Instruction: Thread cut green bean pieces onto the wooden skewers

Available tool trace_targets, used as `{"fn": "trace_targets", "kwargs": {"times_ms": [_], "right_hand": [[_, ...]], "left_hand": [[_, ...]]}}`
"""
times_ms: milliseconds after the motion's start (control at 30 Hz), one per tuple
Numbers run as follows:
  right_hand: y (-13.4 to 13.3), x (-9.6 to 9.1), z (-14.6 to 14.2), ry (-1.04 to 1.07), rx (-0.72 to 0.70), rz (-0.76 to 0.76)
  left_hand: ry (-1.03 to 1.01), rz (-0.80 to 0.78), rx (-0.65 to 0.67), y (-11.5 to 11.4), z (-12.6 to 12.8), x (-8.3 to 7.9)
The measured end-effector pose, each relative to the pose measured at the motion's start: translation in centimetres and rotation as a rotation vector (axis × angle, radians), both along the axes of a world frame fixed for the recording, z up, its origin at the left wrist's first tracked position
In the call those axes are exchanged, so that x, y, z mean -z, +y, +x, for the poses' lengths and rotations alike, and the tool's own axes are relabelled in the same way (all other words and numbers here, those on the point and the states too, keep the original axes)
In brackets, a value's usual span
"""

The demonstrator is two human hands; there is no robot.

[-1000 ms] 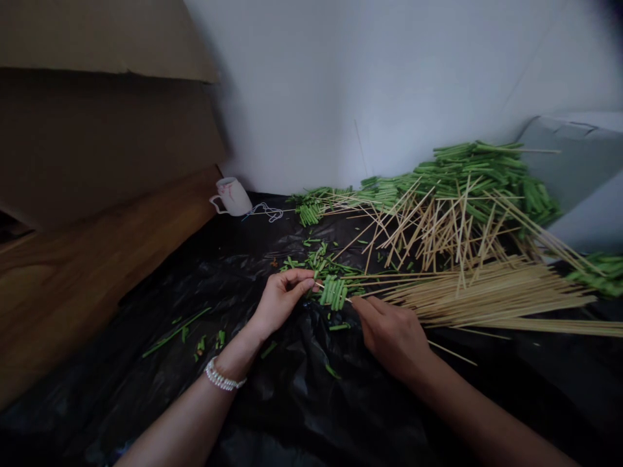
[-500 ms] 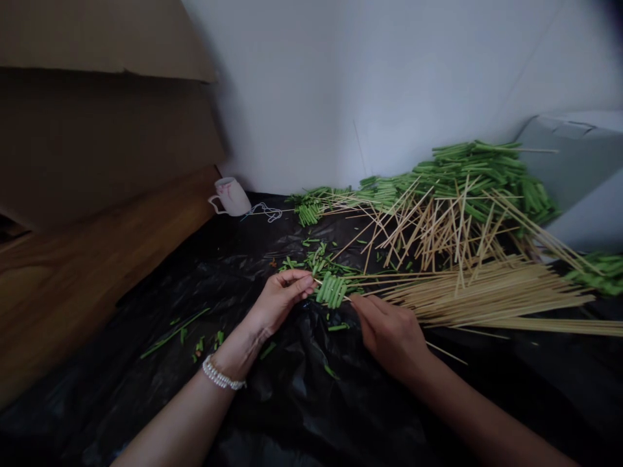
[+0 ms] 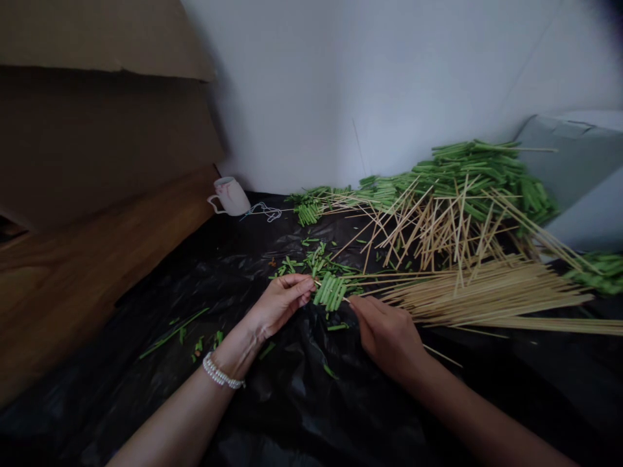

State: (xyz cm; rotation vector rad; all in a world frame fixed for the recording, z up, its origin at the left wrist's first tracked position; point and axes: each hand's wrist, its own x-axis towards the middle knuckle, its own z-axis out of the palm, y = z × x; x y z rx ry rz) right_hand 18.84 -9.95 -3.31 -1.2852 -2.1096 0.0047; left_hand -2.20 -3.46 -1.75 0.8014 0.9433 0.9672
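A thin wooden skewer runs between my two hands, threaded crosswise through a short row of cut green stem pieces. My left hand, with a beaded bracelet at the wrist, pinches the skewer's left end between thumb and fingers. On the other side of the row, my right hand is closed around the skewer, and a length of it sticks out behind the palm. Just beyond the hands lies a small heap of loose green bits on the black plastic sheet.
Bare skewers lie in a thick bundle at the right. Behind them, loaded skewers are piled against the wall, beside a grey container. A white mug and some string sit at the back left, near a cardboard box.
Both hands and the threaded skewer have shifted very slightly. The skewer and the row of green pieces stay held between the hands; nothing else has visibly moved.
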Motion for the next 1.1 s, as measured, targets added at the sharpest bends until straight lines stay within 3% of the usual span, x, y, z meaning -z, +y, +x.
{"fn": "trace_targets", "kwargs": {"times_ms": [100,300,467,767,933,1100], "right_hand": [[0.05,-0.01,0.03,-0.027,0.005,0.004],[0.22,0.19,0.14,-0.115,0.028,0.171],[0.18,0.22,0.04,-0.063,0.011,0.056],[0.19,-0.07,0.02,-0.094,0.023,0.102],[0.15,-0.07,0.03,-0.083,0.01,0.01],[0.14,-0.13,0.02,-0.179,0.032,0.163]], "left_hand": [[0.0,0.005,0.004,-0.02,0.09,0.07],[0.015,-0.001,-0.001,0.04,0.13,0.17],[0.028,0.006,-0.005,-0.02,0.21,0.08],[0.058,0.013,0.021,0.05,0.19,0.16],[0.069,0.02,0.02,0.0,0.2,-0.01],[0.116,0.027,0.014,-0.18,0.39,-0.12]]}}
